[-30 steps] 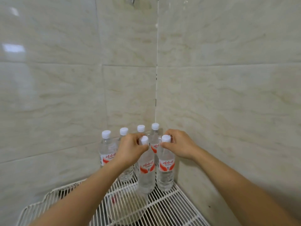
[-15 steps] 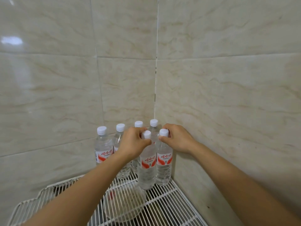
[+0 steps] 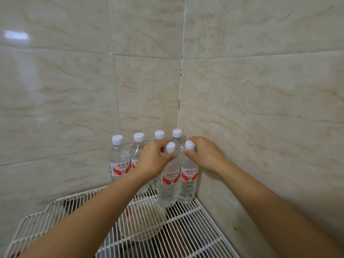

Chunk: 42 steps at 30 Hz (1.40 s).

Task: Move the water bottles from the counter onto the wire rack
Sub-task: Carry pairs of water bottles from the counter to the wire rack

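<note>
Several clear water bottles with white caps and red-and-white labels stand upright on the white wire rack [image 3: 188, 226] in the tiled corner. My left hand [image 3: 152, 159] grips the neck of the front left bottle [image 3: 168, 185]. My right hand [image 3: 204, 155] grips the neck of the front right bottle [image 3: 188, 183], which stands against the right wall. Both front bottles rest on the rack wires and touch each other. Behind them a back row of bottles [image 3: 119, 161] lines the rear wall, partly hidden by my left hand.
Under the rack, seen through the wires, sits a round pale bowl [image 3: 143, 222] just in front of the bottles. Tiled walls close the rack at the back and on the right. The rack's raised rim [image 3: 35, 218] runs along the left.
The view has dipped and shifted slightly; both hands stay on the necks of the two front bottles, which stand in the same spot on the rack.
</note>
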{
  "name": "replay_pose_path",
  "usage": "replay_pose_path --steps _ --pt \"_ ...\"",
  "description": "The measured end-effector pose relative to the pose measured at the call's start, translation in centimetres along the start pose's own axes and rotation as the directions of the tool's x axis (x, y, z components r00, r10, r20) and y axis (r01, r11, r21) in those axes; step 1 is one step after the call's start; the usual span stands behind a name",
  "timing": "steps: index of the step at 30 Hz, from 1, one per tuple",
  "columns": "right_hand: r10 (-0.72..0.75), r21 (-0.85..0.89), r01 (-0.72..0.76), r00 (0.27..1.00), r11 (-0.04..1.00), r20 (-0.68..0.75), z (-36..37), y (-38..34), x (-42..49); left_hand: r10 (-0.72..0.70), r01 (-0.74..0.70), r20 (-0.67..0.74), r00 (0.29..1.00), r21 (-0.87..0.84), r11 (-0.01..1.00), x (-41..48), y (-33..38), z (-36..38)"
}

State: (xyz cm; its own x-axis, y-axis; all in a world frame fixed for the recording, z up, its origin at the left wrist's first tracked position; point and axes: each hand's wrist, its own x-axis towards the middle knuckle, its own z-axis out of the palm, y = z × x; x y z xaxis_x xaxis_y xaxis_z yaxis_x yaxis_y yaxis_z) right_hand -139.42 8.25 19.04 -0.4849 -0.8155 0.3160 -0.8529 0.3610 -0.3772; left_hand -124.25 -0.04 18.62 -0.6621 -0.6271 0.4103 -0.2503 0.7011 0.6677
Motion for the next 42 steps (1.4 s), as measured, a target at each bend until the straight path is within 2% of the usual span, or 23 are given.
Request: replay_pose_path --steps 7,10,14,18,22,27,32,38,42 --pt "0.019 -0.026 -0.021 0.998 0.999 -0.067 0.1 -0.2 -1.3 0.014 -0.014 -0.020 1.000 0.005 1.000 -1.5 -0.8 0.4" --pt "0.005 0.006 -0.004 0.996 1.000 -0.086 0.2 -0.4 -1.9 -0.046 0.048 -0.028 0.999 0.045 0.998 -2.6 -1.4 -0.1" --pt "-0.013 0.041 0.021 0.978 0.999 -0.206 0.3 -2.0 -3.0 -0.096 0.100 -0.055 0.994 0.069 0.993 -5.2 -2.4 -1.8" --pt "-0.097 0.067 0.119 0.958 0.991 -0.271 1.3 -5.9 -4.4 -0.153 0.164 -0.099 0.983 0.119 0.979 -8.6 -4.4 -5.0" --pt "-0.183 0.159 0.211 0.968 0.965 -0.173 4.5 -12.0 -6.7 -0.240 0.269 -0.181 0.954 0.160 0.950 -13.0 -7.0 -9.3" --pt "-0.287 0.212 0.268 0.956 0.940 0.067 12.2 -20.3 -12.6 -0.342 0.398 -0.239 0.909 0.249 0.883 -22.7 -11.8 -15.3" --pt "-0.398 0.236 0.339 0.873 0.911 0.281 18.7 -30.3 -20.9 -0.468 0.548 -0.306 0.829 0.278 0.789 -36.1 -15.9 -22.5" --pt "-0.537 0.292 0.454 0.759 0.842 0.368 23.0 -44.6 -30.7 -0.588 0.721 -0.424 0.689 0.311 0.620 -51.7 -19.2 -32.4" --pt "-0.632 0.310 0.551 0.654 0.775 0.417 25.5 -53.4 -36.1 -0.647 0.817 -0.508 0.568 0.257 0.516 -59.9 -20.4 -38.0"
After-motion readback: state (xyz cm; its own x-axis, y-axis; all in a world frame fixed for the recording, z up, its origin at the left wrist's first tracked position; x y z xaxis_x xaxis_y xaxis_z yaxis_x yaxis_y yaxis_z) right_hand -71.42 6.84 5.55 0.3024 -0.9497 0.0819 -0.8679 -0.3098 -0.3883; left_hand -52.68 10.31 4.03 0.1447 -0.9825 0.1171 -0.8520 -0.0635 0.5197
